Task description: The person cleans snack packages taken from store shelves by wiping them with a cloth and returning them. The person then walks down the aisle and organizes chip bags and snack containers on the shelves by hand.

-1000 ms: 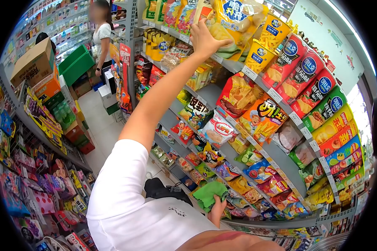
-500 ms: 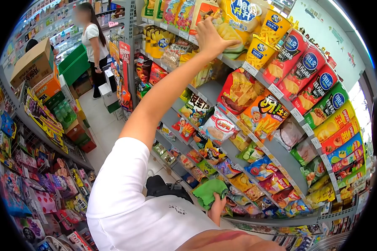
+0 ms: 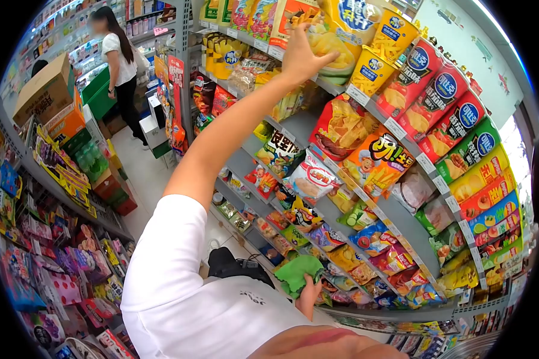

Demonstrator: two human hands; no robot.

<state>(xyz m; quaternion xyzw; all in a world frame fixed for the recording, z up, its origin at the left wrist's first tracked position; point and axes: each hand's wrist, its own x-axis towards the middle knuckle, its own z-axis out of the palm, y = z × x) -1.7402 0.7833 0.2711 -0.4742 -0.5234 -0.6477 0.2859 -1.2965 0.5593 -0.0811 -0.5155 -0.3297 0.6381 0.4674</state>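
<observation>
My left hand (image 3: 305,57) reaches to the top shelf, its thumb stretched out and apart from the fingers. Its fingertips are at an orange and cream snack bag (image 3: 279,29), beside a large yellow snack bag (image 3: 348,36). No item shows between thumb and fingers. Low down, near the lower shelves, my right hand (image 3: 308,295) is closed on a crumpled green cloth (image 3: 296,274). Yellow snack cups (image 3: 371,72) stand right of my left hand.
Tilted shelves (image 3: 395,221) hold snack bags and red chip cans (image 3: 428,96). A person (image 3: 123,72) is in the aisle at the upper left, near a cardboard box (image 3: 45,90) and a green crate (image 3: 99,94). Another packed rack (image 3: 60,263) lines the left side.
My left hand has moved a little right and up along the top shelf. The person in the aisle has shifted left. My right hand stays low with the green cloth.
</observation>
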